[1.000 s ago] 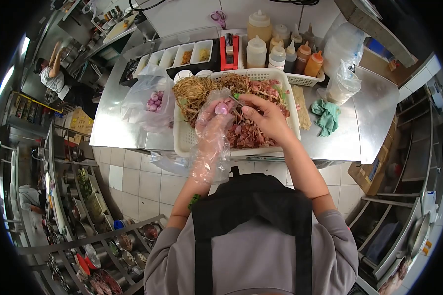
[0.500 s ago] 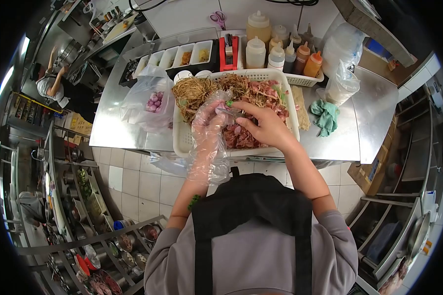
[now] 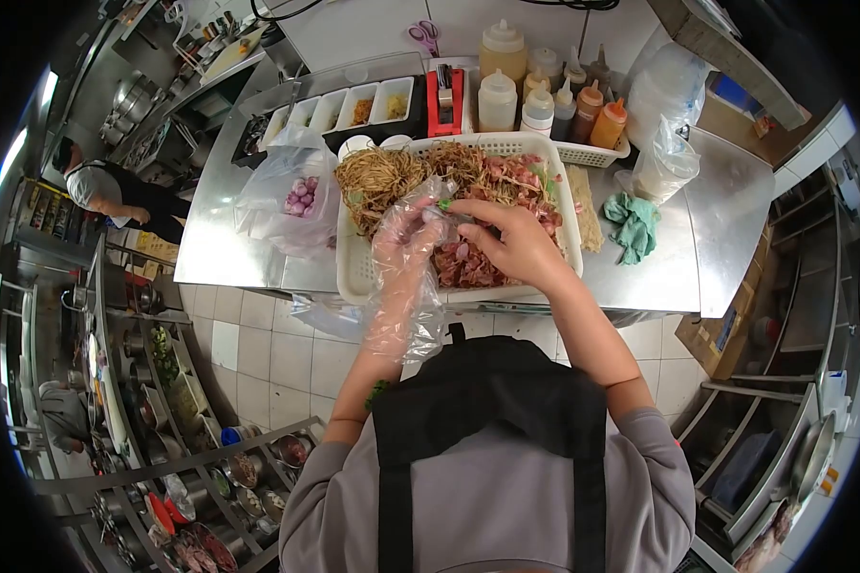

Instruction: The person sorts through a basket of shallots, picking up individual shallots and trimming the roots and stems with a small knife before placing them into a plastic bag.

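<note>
My left hand point(image 3: 406, 234) wears a loose clear plastic glove that reaches up the forearm. Its fingers are closed around a small pinkish shallot point(image 3: 430, 216), mostly covered by fingers and plastic. Bare, my right hand point(image 3: 514, 241) meets it from the right, thumb and forefinger bent towards the shallot. A small green piece point(image 3: 443, 204) shows at the forefinger's tip; what this hand grips is too small to make out. Both hands are over a white perforated tray point(image 3: 355, 277), which holds dry root-like stalks point(image 3: 377, 181) and reddish-purple skins point(image 3: 478, 267).
Left of the tray, a plastic bag point(image 3: 258, 205) contains peeled-looking shallots point(image 3: 302, 196). Behind are seasoning tubs point(image 3: 392, 100), a red tape dispenser point(image 3: 444, 100) and squeeze bottles point(image 3: 497, 100). A green cloth point(image 3: 631, 227) lies at right. Another person point(image 3: 115, 191) stands at far left.
Both my hands stay almost in place, with slight finger movement at the shallot. The greyish sliver between them is less visible now. The person at far left has lowered their arms.
</note>
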### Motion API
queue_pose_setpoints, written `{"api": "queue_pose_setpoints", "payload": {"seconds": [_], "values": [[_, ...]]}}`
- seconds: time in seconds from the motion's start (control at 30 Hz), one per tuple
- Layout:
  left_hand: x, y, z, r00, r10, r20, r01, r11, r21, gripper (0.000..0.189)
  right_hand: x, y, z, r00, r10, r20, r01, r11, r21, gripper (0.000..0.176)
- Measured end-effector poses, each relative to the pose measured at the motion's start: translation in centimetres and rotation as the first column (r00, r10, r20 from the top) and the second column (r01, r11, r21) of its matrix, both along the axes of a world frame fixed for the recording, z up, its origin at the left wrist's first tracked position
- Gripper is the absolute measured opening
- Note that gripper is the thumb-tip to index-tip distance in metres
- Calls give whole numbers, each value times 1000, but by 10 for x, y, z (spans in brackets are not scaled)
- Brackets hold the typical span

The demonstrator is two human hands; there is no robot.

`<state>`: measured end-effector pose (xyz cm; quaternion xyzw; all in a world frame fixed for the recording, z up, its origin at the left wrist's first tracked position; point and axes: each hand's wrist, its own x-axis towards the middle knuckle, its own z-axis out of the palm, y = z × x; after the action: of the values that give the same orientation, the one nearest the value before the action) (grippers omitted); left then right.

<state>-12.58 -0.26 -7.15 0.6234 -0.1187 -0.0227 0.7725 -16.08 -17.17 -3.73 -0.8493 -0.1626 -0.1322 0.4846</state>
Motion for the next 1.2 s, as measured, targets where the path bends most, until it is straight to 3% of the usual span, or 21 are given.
{"api": "queue_pose_setpoints", "payload": {"seconds": [0.07,0.1,0.17,0.2,0.27,0.4,0.47,0.5,0.57,0.7,0.77,0.8,0.83,0.93,1.03,1.2], "values": [[3,0,-7,999,-26,19,27,996,-82,35,1,-1,-4,988,105,-111,-72,961,266,28],[4,0,-11,999,-26,19,28,996,-82,35,2,-2,-2,988,104,-111,-72,961,266,28],[4,0,-16,997,-40,62,50,986,-162,35,4,-7,4,850,316,-422,-37,834,551,32],[4,-1,-16,997,-40,63,50,986,-162,35,5,-9,1,850,316,-422,-37,834,551,32],[3,-4,-13,982,-61,178,107,960,-259,36,8,-12,-7,758,513,-402,7,611,792,36],[2,-7,-5,990,-107,98,135,922,-363,35,11,-15,-7,812,435,-390,16,650,760,36],[-1,-10,5,996,-86,5,79,887,-455,30,13,-12,-8,882,236,-409,99,756,647,36],[1,-10,3,996,-86,5,79,887,-455,30,13,-13,-10,881,236,-409,98,756,647,36],[4,-10,-1,982,-66,-177,-42,836,-547,25,14,-13,-13,937,51,-344,107,900,423,32],[4,-11,-3,976,-51,-212,-62,865,-497,26,7,1,-11,982,34,-185,43,918,393,28],[10,-9,-17,977,-201,-72,106,752,-651,33,0,7,-7,990,17,-139,31,941,336,29],[12,-8,-21,977,-202,-72,107,752,-651,33,-2,8,-2,996,3,-89,22,961,277,30],[14,-8,-26,984,-162,-76,81,781,-619,35,-3,7,0,982,41,-184,5,971,240,31],[7,-9,-20,993,-107,-58,56,825,-562,38,-3,11,1,995,45,-84,-21,963,269,33],[6,-9,-19,996,-92,-14,70,838,-541,38,-5,8,4,981,68,-181,-23,971,239,34],[3,-10,-6,998,-50,-32,29,876,-482,35,-5,5,4,983,52,-175,-19,982,186,33]]}}
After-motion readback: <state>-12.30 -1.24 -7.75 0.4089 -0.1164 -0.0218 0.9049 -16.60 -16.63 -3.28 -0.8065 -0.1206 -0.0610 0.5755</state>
